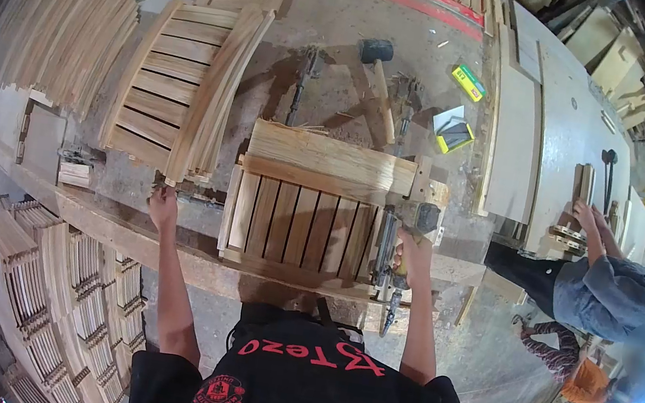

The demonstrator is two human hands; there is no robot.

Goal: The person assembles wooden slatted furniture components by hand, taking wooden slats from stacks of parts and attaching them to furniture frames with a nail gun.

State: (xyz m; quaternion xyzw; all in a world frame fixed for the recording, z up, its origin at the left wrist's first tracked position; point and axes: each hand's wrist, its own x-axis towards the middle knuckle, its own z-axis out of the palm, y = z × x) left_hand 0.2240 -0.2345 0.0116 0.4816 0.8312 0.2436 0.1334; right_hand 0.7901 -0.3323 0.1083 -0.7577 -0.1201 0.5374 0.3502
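My right hand (412, 258) is wrapped round the handle of a nail gun (411, 219), whose body lies over the right end of a slatted wooden panel (306, 224). Along the panel's far side runs a wide board (329, 159). At the left, my left hand (163, 204) is closed at the near end of some long wooden strips (226, 95), which lie beside a second slatted panel (163, 82). Whether its fingers grip a strip end or something small is too small to tell.
Beyond the near panel lie a mallet (381, 85), metal clamps (301, 86), a yellow-green box (468, 82) and an open box (453, 133). Stacked strips (58, 20) stand far left. A person in grey (605, 294) works at the right, with another person (565, 363) nearby.
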